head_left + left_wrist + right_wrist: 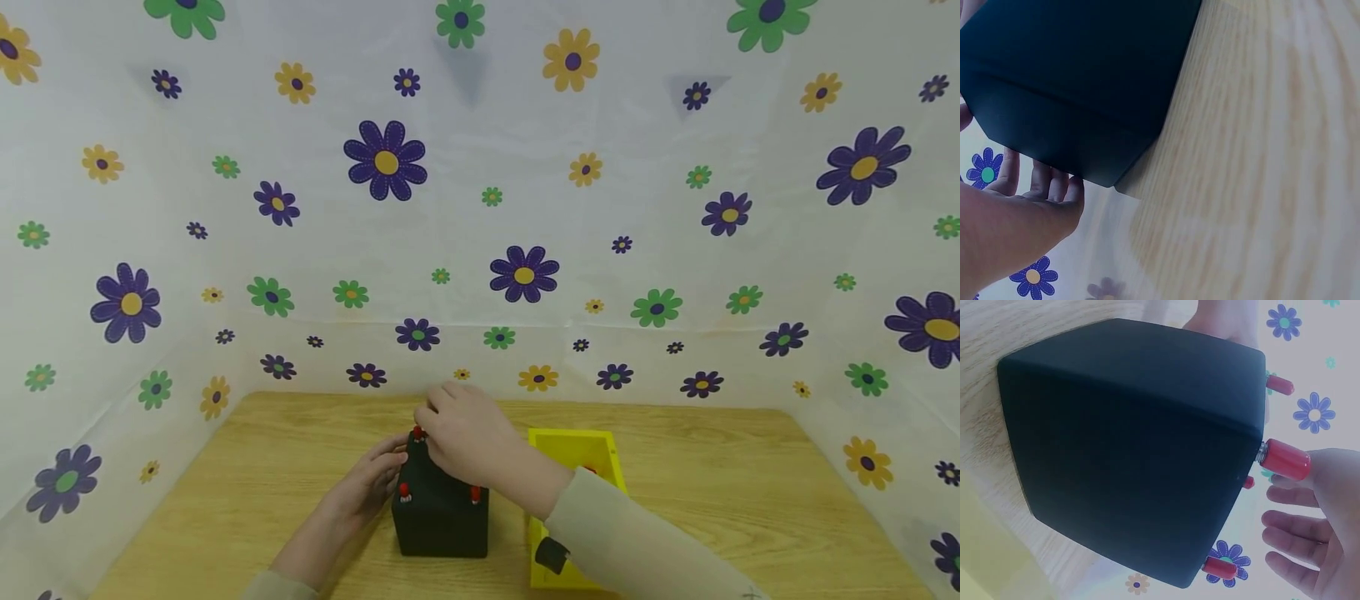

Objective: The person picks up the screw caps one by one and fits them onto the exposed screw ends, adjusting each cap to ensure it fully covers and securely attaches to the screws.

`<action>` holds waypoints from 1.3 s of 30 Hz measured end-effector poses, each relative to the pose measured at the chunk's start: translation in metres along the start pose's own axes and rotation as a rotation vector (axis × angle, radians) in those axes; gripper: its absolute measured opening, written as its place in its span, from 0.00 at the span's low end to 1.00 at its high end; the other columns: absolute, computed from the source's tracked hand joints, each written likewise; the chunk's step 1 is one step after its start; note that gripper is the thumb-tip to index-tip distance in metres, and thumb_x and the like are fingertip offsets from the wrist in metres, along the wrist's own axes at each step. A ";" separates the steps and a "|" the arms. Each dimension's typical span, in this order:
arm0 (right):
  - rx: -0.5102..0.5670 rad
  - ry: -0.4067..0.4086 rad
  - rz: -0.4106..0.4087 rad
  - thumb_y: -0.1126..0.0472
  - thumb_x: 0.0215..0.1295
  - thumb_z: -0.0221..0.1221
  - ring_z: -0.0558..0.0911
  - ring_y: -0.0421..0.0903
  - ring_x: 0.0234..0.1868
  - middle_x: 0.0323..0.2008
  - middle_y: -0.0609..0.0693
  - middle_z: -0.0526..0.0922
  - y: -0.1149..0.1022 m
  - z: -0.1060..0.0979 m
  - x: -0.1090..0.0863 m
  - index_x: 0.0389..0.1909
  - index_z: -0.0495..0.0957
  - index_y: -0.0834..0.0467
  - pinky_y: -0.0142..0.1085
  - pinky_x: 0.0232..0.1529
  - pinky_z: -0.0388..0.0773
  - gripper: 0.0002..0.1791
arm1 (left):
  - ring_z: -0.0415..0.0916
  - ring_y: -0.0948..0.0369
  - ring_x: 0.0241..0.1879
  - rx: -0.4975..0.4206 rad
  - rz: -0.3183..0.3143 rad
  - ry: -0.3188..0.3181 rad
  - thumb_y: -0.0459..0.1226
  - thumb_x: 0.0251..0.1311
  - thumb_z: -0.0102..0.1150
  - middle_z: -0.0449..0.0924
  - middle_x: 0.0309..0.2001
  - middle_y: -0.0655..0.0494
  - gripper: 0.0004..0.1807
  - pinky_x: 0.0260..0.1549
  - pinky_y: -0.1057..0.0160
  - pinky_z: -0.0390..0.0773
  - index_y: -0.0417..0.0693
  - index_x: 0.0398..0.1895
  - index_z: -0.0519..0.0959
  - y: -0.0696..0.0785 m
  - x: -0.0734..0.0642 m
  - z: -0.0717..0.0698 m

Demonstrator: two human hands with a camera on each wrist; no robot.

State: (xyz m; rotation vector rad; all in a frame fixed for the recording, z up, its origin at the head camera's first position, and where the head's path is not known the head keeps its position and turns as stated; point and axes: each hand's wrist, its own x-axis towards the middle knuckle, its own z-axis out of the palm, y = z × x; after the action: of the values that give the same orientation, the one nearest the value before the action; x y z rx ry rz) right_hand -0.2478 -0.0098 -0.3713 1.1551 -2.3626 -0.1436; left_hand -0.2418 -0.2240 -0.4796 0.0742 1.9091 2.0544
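Note:
A black box [441, 529] stands on the wooden table, with red-capped metal posts at its top corners. My left hand [372, 472] holds the box's left side, its thumb at the upper edge. In the left wrist view, the fingers [1041, 180] pass partly behind the box. Over the far part of the top is my right hand [468, 433], its fingertips right above the far-left red cap [417, 433]. The right wrist view shows loosely bent fingers [1291, 528] apart from the near-right red cap [1288, 460]. From the head, my right hand hides the far-right corner.
A yellow bin [618, 467] stands right of the box, partly under my right forearm, with something red [591, 472] inside. A small black object [552, 554] overlaps its near end. White flowered sheeting [450, 208] encloses the table [712, 483] behind and on both sides.

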 end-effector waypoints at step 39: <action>-0.044 -0.093 -0.031 0.44 0.74 0.65 0.80 0.45 0.54 0.52 0.46 0.82 0.015 -0.029 -0.044 0.55 0.81 0.48 0.36 0.56 0.81 0.17 | 0.62 0.37 0.77 0.439 0.018 -0.049 0.48 0.79 0.56 0.66 0.78 0.36 0.34 0.74 0.32 0.64 0.45 0.81 0.64 0.027 -0.015 -0.020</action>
State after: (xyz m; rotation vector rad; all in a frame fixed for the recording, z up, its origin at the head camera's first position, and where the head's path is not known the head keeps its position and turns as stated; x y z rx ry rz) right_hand -0.2219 0.0366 -0.3588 1.1881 -2.4102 -0.2639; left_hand -0.2385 -0.2482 -0.4528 0.2429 2.2979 1.5916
